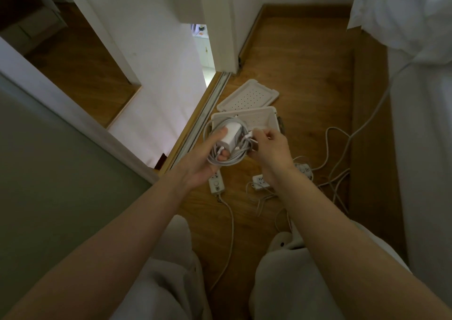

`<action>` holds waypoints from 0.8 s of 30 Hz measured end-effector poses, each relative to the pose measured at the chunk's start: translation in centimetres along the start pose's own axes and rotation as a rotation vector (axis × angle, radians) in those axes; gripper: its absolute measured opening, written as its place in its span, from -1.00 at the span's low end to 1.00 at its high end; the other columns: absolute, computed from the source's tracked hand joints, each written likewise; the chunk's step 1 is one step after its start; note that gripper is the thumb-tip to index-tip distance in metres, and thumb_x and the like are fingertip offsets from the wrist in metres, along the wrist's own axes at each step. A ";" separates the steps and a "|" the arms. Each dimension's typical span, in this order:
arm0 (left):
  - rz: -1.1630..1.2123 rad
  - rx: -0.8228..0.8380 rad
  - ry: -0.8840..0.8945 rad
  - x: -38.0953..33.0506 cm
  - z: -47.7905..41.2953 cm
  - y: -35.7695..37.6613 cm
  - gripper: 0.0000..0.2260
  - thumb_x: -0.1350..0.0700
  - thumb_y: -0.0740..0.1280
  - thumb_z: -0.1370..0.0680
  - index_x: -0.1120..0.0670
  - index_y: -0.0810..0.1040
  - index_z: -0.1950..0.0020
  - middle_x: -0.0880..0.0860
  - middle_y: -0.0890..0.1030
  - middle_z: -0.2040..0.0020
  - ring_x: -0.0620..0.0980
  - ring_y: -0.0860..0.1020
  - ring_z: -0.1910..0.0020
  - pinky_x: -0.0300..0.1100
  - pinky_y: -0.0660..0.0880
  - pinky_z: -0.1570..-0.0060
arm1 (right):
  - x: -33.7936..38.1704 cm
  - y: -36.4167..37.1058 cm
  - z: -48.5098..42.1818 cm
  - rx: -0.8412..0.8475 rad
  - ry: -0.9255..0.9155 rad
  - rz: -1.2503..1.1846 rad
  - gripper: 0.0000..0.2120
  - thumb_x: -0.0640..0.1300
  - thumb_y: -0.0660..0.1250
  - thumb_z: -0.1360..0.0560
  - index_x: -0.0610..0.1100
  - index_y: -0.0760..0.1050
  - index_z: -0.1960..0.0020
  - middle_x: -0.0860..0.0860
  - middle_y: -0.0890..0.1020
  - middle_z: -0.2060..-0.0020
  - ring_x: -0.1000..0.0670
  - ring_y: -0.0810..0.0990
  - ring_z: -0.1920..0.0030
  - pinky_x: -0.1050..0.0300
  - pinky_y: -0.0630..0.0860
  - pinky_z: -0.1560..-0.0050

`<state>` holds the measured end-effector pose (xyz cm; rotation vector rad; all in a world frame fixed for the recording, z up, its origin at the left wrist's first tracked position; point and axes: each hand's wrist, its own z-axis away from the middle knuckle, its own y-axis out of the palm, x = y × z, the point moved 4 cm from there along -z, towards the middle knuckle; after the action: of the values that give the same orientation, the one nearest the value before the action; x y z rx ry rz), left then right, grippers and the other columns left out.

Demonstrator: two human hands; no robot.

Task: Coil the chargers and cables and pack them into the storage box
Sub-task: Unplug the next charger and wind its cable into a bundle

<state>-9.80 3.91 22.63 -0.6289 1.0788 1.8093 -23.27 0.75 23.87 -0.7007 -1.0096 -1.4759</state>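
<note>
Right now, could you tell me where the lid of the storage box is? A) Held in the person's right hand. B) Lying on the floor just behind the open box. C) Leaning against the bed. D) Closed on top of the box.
B: the perforated lid lies flat on the wooden floor directly behind the open storage box, while both hands hold the coiled charger.

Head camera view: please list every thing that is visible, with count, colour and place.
storage box: 1, white, open, on the floor beyond the hands
lid: 1, white, dotted, floor behind the box
charger: 1, white, with coiled grey cable, held over the box
power strips: 3, white, floor under the hands
loose cables: several, white, floor at right
bedding: white, upper right
left hand: holds the charger
right hand: pinches the cable end
</note>
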 end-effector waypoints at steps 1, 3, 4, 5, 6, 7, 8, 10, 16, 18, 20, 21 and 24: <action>0.006 0.004 -0.015 0.0 -0.1 0.0 -0.66 0.04 0.37 -0.43 0.13 0.54 -0.17 0.16 0.59 -0.03 0.03 0.41 -0.02 -0.12 0.40 0.03 | -0.1 0.0 -0.3 0.026 0.056 -0.042 -0.83 -0.21 0.17 -0.59 -0.17 0.38 0.18 -0.07 0.54 0.22 0.00 0.55 0.17 0.10 0.59 0.09; -0.014 -0.006 -0.062 0.4 -0.4 0.1 -0.61 0.05 0.35 -0.45 0.16 0.48 -0.24 0.18 0.56 -0.05 -0.01 0.48 0.07 -0.24 0.48 0.14 | -0.3 -0.2 -0.9 0.062 0.151 -0.109 -0.79 -0.22 0.14 -0.60 -0.22 0.40 0.19 -0.06 0.52 0.30 0.02 0.50 0.27 0.17 0.52 0.21; -0.040 -0.017 -0.082 0.7 -0.7 0.1 -0.61 0.05 0.33 -0.48 0.17 0.46 -0.26 0.18 0.56 -0.06 0.00 0.51 0.06 -0.25 0.50 0.14 | -0.7 -0.3 -1.3 0.063 0.190 -0.105 -0.76 -0.23 0.12 -0.61 -0.22 0.40 0.22 -0.06 0.50 0.32 0.03 0.48 0.30 0.17 0.48 0.23; -0.078 -0.032 -0.096 1.1 -1.0 0.1 -0.64 0.06 0.30 -0.52 0.17 0.45 -0.28 0.18 0.57 -0.07 0.02 0.53 0.04 -0.25 0.52 0.12 | -1.2 -0.3 -1.8 0.050 0.207 -0.051 -0.74 -0.23 0.09 -0.61 -0.22 0.39 0.23 -0.07 0.51 0.32 0.01 0.48 0.29 0.16 0.47 0.23; -0.120 -0.055 -0.108 1.5 -1.4 0.1 -0.67 0.07 0.26 -0.56 0.18 0.45 -0.28 0.17 0.58 -0.06 0.02 0.55 0.05 -0.24 0.53 0.12 | -1.9 -0.3 -2.3 0.022 0.204 0.038 -0.75 -0.21 0.07 -0.62 -0.22 0.40 0.19 -0.10 0.54 0.25 -0.02 0.51 0.24 0.12 0.50 0.19; -0.161 -0.078 -0.122 1.9 -2.0 0.1 -0.69 0.08 0.24 -0.58 0.18 0.45 -0.28 0.16 0.60 -0.03 0.01 0.57 0.07 -0.22 0.55 0.16 | -2.7 -0.2 -3.0 -0.016 0.191 0.125 -0.78 -0.18 0.06 -0.62 -0.22 0.42 0.10 -0.13 0.58 0.14 -0.06 0.55 0.14 0.05 0.54 0.09; -0.208 -0.106 -0.129 2.4 -2.5 0.1 -0.69 0.07 0.23 -0.59 0.20 0.47 -0.27 0.15 0.61 -0.01 0.00 0.59 0.10 -0.23 0.57 0.21 | -3.5 -0.1 -3.5 -0.046 0.175 0.183 -0.80 -0.15 0.06 -0.62 -0.22 0.42 0.02 -0.14 0.58 0.03 -0.10 0.57 0.03 -0.03 0.55 -0.03; -0.303 -0.159 -0.123 3.2 -3.9 -0.2 -0.67 0.04 0.23 -0.60 0.21 0.48 -0.27 0.16 0.63 -0.05 0.03 0.62 0.06 -0.19 0.56 0.21 | -4.4 0.2 -4.2 -0.103 0.172 0.255 -0.75 -0.12 0.09 -0.62 -0.29 0.41 -0.13 -0.17 0.56 -0.08 -0.14 0.55 -0.09 -0.03 0.52 -0.11; -0.460 -0.185 -0.103 4.0 -8.0 -1.8 -0.63 -0.09 0.24 -0.57 0.14 0.54 -0.22 0.11 0.64 -0.09 0.04 0.59 -0.06 -0.12 0.52 0.00 | -5.5 -0.5 -8.7 -0.040 0.170 0.449 -0.63 -0.01 0.10 -0.61 -0.28 0.53 -0.08 -0.21 0.61 -0.05 -0.17 0.58 -0.05 -0.10 0.53 -0.13; -0.553 -0.182 -0.055 4.0 -9.6 -2.8 -0.58 -0.15 0.25 -0.54 0.08 0.52 -0.27 0.08 0.62 -0.15 0.03 0.57 -0.12 -0.06 0.50 -0.14 | -6.2 -0.4 -10.4 0.086 0.244 0.440 -0.59 0.05 0.10 -0.60 -0.23 0.49 -0.22 -0.18 0.59 -0.13 -0.15 0.57 -0.12 -0.12 0.52 -0.17; -0.587 -0.187 -0.002 4.0 -11.1 -3.6 -0.50 -0.23 0.27 -0.49 0.02 0.47 -0.33 0.06 0.58 -0.21 0.02 0.55 -0.17 0.00 0.47 -0.22 | -6.5 -0.3 -12.0 0.221 0.288 0.394 -0.55 0.11 0.18 -0.57 -0.19 0.44 -0.29 -0.14 0.58 -0.15 -0.11 0.57 -0.14 -0.03 0.55 -0.13; -0.580 -0.188 0.025 3.9 -12.0 -3.9 -0.47 -0.26 0.28 -0.47 0.00 0.44 -0.34 0.05 0.56 -0.24 0.01 0.53 -0.19 0.01 0.46 -0.24 | -6.4 -0.3 -12.8 0.268 0.298 0.390 -0.52 0.13 0.23 -0.53 -0.18 0.44 -0.29 -0.12 0.60 -0.14 -0.09 0.57 -0.14 0.01 0.56 -0.11; -0.596 -0.169 0.089 3.9 -14.7 -4.2 -0.45 -0.27 0.28 -0.45 -0.04 0.38 -0.36 0.04 0.53 -0.26 0.01 0.51 -0.21 0.02 0.45 -0.24 | -6.9 -0.6 -15.2 0.321 0.304 0.357 -0.48 0.19 0.32 -0.45 -0.16 0.48 -0.24 -0.10 0.64 -0.09 -0.07 0.60 -0.11 0.03 0.55 -0.11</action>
<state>-8.18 -6.35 10.72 -1.0189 0.6939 1.3634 -20.90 -9.49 10.91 -0.3843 -0.8113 -1.0404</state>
